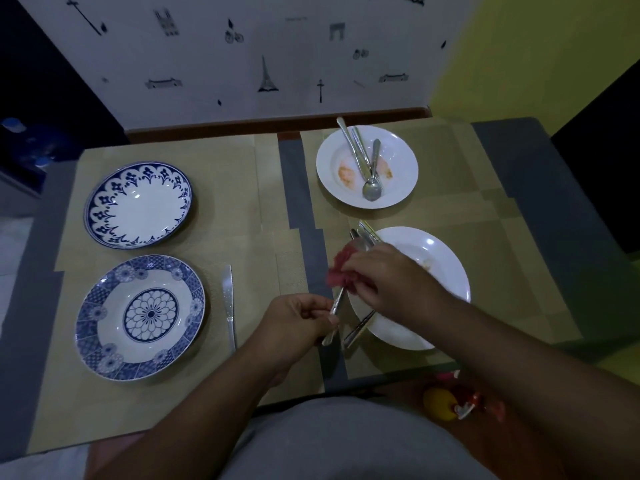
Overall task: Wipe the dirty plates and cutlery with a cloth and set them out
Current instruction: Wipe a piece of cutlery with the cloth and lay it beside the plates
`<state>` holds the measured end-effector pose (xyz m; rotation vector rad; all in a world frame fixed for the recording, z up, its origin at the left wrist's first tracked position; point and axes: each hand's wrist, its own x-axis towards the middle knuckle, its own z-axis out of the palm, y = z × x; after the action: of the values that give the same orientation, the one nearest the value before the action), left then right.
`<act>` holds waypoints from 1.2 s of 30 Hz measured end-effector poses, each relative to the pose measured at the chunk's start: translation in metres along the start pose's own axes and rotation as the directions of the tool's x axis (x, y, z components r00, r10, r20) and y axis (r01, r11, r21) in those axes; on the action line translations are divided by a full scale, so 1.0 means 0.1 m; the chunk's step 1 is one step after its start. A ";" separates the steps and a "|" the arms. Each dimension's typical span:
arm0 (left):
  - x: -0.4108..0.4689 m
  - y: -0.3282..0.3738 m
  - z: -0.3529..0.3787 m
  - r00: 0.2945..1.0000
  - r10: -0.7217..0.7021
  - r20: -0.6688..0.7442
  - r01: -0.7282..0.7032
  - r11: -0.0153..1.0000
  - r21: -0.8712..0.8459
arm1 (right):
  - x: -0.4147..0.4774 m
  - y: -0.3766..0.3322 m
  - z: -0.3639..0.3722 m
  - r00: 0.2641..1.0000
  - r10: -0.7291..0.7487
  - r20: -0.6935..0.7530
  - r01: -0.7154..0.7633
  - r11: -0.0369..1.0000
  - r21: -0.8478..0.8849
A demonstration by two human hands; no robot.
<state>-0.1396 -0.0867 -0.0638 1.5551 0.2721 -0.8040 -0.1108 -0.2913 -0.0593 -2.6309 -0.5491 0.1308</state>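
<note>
The worktop [242, 393] reads as two zones: on the left, the two blue-patterned plates, the far one [138, 204] and the near one [140, 317], look clean and are laid out on the mats, with a knife [228, 303] set just beside the near plate's right rim, which I take to be the finished side. On the right sit the pieces waiting for the cloth: the far white plate [367, 167] shows orange smears and carries a small heap of cutlery [363, 161], and the near white plate [433, 271] shows a faint smear, with another utensil [358, 329] lying across its left rim. The left hand [298, 322] is curled shut, pinching the handle end of one piece of cutlery [335, 306] and holding it up at a slant over the gap between the mats, probably so the right hand can run along its length. The right hand [391, 282] is closed round a bunched red cloth [343, 271], which wraps the upper part of that piece; blur hides whether it is a fork or a spoon. A few more utensil tips [367, 232] show just beyond the cloth; whether they rest on the plate or are held I cannot tell.
</note>
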 end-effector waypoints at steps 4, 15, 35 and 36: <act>-0.01 -0.01 -0.01 1.000 0.013 -0.002 -0.013 1.000 -0.029 | 0.12 0.06 -0.05 1.000 0.006 0.010 -0.006 1.000 -0.019; 0.06 0.03 -0.02 0.992 -0.125 -0.001 0.124 0.982 -0.142 | 0.26 0.20 -0.15 0.994 0.064 -0.090 -0.057 0.996 0.072; 0.18 0.00 0.03 0.965 -0.252 -0.066 0.234 0.950 -0.209 | 0.18 0.09 0.05 0.997 0.073 -0.017 -0.072 0.997 0.041; 0.17 0.00 0.03 0.968 -0.244 -0.057 0.227 0.950 -0.213 | 0.17 0.09 0.06 0.998 0.062 -0.018 -0.061 0.998 0.032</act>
<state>-0.1283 -0.0939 -0.0739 1.3781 0.5927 -0.8692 -0.0929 -0.2889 -0.0688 -2.6166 -0.4563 0.1329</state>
